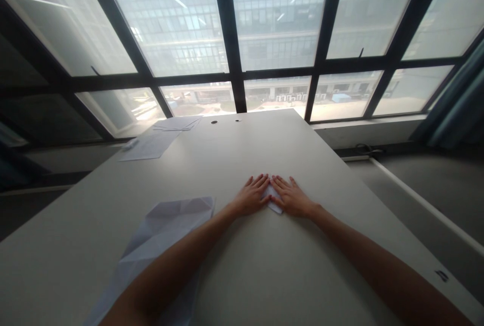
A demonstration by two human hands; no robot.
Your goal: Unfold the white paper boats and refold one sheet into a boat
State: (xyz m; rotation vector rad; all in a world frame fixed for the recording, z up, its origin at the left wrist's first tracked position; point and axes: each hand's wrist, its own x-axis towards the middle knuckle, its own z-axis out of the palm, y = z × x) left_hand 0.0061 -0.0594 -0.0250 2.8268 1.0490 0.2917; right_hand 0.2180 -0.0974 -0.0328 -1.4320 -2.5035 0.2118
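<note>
Here left hand (252, 197), right hand (293, 199) — flat — pin folded paper (274, 205), well inside table (272, 270) edges.

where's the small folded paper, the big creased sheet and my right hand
small folded paper (274, 205): head view, its white lower corner
big creased sheet (166, 225): head view, its bare middle
right hand (294, 200): head view, back of the hand

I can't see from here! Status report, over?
Both flat: left hand, right hand, pressing small folded paper. Big creased sheet by left forearm. Nothing blocking.
</note>
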